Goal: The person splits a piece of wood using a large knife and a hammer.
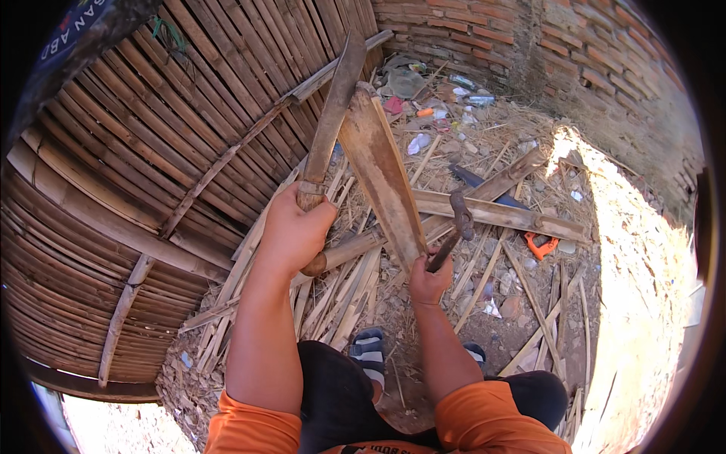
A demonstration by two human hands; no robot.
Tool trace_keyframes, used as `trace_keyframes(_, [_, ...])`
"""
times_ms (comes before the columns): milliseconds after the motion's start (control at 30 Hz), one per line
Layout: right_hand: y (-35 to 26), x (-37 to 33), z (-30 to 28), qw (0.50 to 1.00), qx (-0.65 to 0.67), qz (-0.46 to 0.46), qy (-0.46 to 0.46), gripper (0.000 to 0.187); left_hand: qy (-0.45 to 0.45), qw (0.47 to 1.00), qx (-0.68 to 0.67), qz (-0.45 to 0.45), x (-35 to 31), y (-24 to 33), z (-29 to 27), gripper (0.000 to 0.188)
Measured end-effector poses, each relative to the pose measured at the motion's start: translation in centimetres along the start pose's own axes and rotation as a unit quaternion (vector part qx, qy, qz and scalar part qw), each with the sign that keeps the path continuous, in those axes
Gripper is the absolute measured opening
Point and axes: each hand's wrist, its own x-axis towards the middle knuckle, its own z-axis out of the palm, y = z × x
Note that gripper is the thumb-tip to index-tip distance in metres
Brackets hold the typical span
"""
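My left hand [295,231] is closed round the wooden handle of a machete [333,113], whose broad dark blade points up and away. The blade's upper part lies beside the far end of a split bamboo piece [382,163], overlapping it slightly in view; whether they touch I cannot tell. My right hand [431,280] is closed at the bamboo's near end and also grips a hammer [461,216], its dark metal head up. Farther right, a handsaw [541,246] with an orange handle and blue blade lies partly under bamboo poles on the ground.
Bamboo poles [499,212] lie crossed beyond my hands. Thin bamboo strips [340,303] and litter [420,142] cover the ground. A bamboo slat wall [144,144] slants along the left; a brick wall [590,53] stands at the back right. My sandalled foot [369,352] is below.
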Motion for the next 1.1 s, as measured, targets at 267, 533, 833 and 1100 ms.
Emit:
trace_keyframes(267, [-3.9,1.0,-4.0,0.995,-0.014,-0.099,-0.001,0.040,-0.055,0.997,0.049,-0.015,-4.7,3.1,0.4,0.032])
trace_keyframes(533, [-14.6,5.2,-8.8,0.984,0.165,-0.049,-0.040,0.041,-0.069,0.992,0.078,0.065,-10.1,3.1,-1.1,0.021])
trace_keyframes(833, [-22.3,10.4,-15.0,0.892,0.290,0.084,-0.335,0.059,-0.138,0.986,0.082,0.046,-15.3,4.7,-2.0,0.024])
trace_keyframes(1100, [-21.4,7.7,-15.7,0.875,0.249,0.102,-0.402,0.041,-0.166,0.981,0.101,0.023,-17.2,6.0,-2.6,0.028])
